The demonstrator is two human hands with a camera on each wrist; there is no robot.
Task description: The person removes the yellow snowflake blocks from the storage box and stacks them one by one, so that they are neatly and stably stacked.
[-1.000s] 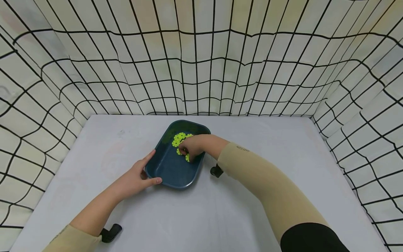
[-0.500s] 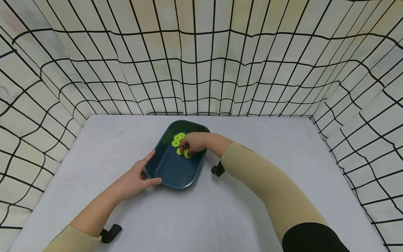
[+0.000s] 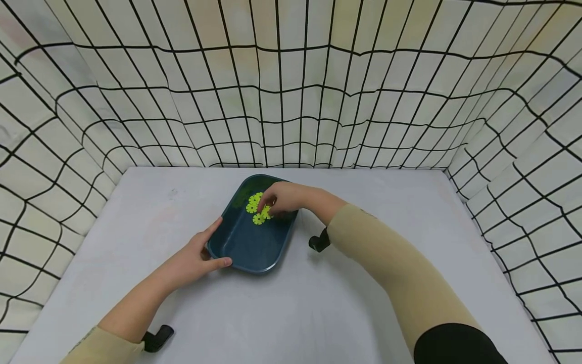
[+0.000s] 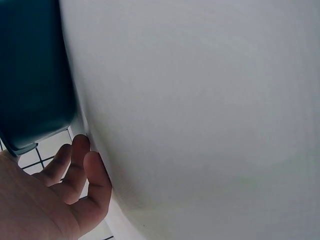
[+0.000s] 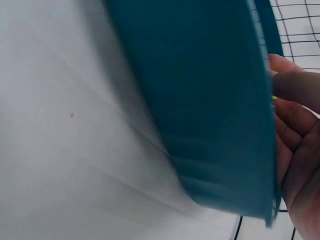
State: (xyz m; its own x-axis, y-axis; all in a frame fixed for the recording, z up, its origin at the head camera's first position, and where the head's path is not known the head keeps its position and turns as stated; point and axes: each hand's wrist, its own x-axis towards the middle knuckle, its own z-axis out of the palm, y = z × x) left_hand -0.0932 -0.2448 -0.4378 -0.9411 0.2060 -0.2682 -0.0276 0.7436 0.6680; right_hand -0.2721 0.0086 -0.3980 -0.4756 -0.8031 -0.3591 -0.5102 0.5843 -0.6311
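Note:
A dark teal-blue plastic tray (image 3: 245, 247) stands on the white table. In the head view my left hand (image 3: 193, 260) holds its near left corner, thumb on the near rim and index finger along the left side. The left wrist view shows my other left fingers (image 4: 97, 192) bent beside the tray. Several small yellow-green notched discs (image 3: 258, 219), like snowflake building discs, lie in the tray's middle. My right hand (image 3: 287, 197) reaches over the right rim among them, its curled fingertips around a disc. A speck of yellow shows at those fingertips in the right wrist view; the hand partly hides the discs.
Black grid netting (image 3: 291, 106) rises before a pale backdrop behind the table and at both sides. The white table (image 3: 386, 202) extends around the tray. Black wrist-camera mounts (image 3: 158, 338) stick out below both forearms.
My right hand has moved a little away from me and rightward inside the tray. A disc under it has shifted toward the others. My left hand stays on the corner.

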